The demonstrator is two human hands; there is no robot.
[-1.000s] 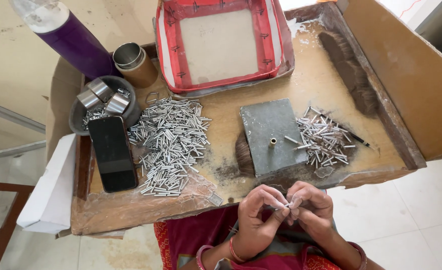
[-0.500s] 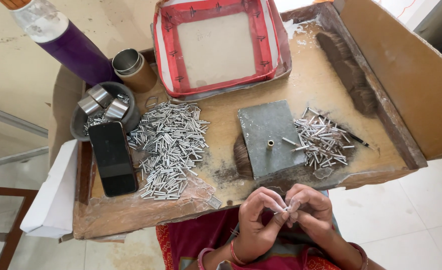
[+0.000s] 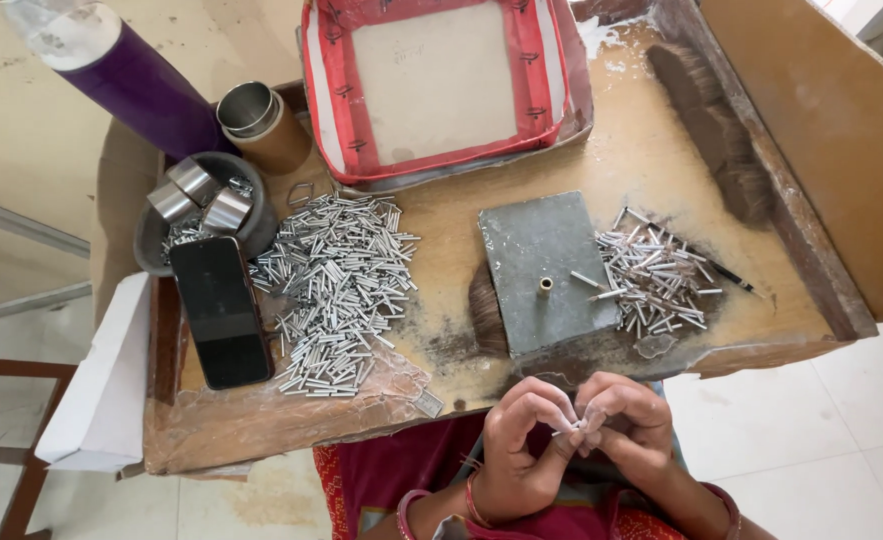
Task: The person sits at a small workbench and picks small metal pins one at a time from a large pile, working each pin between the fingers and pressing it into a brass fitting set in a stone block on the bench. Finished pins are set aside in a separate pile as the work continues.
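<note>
A small metal tube (image 3: 564,430) is pinched between the fingertips of the left hand (image 3: 521,440) and right hand (image 3: 626,420), just below the tray (image 3: 261,430) edge. Since a second ago the hands have barely shifted; the tube is kept closed in, so fitting seems ongoing.

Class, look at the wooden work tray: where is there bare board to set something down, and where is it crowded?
Bare board lies between the red-edged tray and the grey slab, and right of the tray up to the brush. The left is crowded: phone, large tube pile, bowl. A smaller pile hugs the slab's right.
</note>
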